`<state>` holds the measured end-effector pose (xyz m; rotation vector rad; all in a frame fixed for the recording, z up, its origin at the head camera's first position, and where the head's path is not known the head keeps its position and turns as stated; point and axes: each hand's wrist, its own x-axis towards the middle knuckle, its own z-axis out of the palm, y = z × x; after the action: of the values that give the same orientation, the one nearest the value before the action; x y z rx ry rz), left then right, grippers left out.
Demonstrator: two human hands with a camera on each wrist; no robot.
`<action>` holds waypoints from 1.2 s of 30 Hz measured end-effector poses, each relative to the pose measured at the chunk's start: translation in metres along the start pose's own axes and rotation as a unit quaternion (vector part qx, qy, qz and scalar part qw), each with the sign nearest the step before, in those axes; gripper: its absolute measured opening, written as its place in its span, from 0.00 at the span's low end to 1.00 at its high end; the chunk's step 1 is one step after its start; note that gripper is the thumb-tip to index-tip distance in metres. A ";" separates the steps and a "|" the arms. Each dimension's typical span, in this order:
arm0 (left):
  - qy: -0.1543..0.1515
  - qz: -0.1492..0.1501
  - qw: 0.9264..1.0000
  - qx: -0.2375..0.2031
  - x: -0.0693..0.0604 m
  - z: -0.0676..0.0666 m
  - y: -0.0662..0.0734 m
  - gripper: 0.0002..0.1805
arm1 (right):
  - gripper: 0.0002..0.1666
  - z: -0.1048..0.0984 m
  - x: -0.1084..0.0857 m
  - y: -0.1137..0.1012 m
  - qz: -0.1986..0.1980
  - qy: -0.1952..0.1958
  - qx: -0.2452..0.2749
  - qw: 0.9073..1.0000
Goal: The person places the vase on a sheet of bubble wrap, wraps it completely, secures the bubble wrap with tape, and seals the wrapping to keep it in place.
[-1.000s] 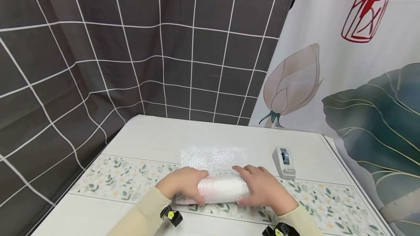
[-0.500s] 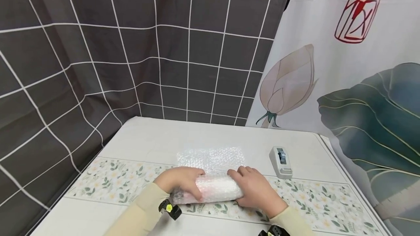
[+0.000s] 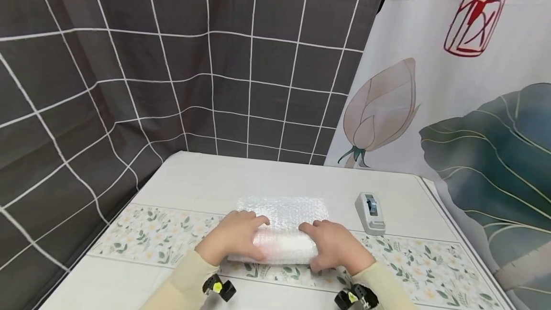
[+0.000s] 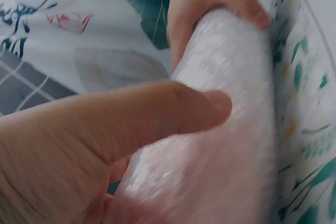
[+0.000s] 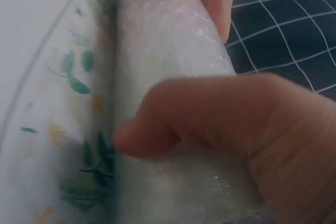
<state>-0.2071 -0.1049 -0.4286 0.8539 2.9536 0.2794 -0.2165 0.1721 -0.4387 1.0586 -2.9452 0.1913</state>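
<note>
A roll of clear bubble wrap point(image 3: 287, 247) lies crosswise on the table, with a pinkish tint showing through at its left part. What is inside cannot be made out. From its far side, a flat sheet of the same bubble wrap point(image 3: 286, 208) stretches away over the table. My left hand point(image 3: 236, 236) grips the left end, its thumb on the near side and fingers over the back. At the right end, my right hand point(image 3: 335, 247) holds the roll in a similar way. Both wrist views show a thumb lying across the wrapped roll point(image 4: 231, 61); the undersides are hidden.
To the right of the sheet stands a white tape dispenser point(image 3: 371, 214). A floral strip point(image 3: 150, 233) crosses the white table point(image 3: 206, 176). Behind hang a dark grid curtain point(image 3: 232, 85) and a white printed curtain point(image 3: 396, 27).
My left fingers have shifted farther over the back of the roll. Both hands stay on its ends, and the roll shifts only slightly. The head view sways a little.
</note>
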 end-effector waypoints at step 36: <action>-0.039 0.003 0.999 -0.034 0.029 0.008 -0.005 0.36 | 0.49 0.024 0.002 -0.018 -0.010 0.137 -0.135 0.981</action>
<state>-0.2339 -0.0923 -0.4377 0.8440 2.8530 0.3369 -0.2055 0.1543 -0.4604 0.9384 -2.6193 -0.0587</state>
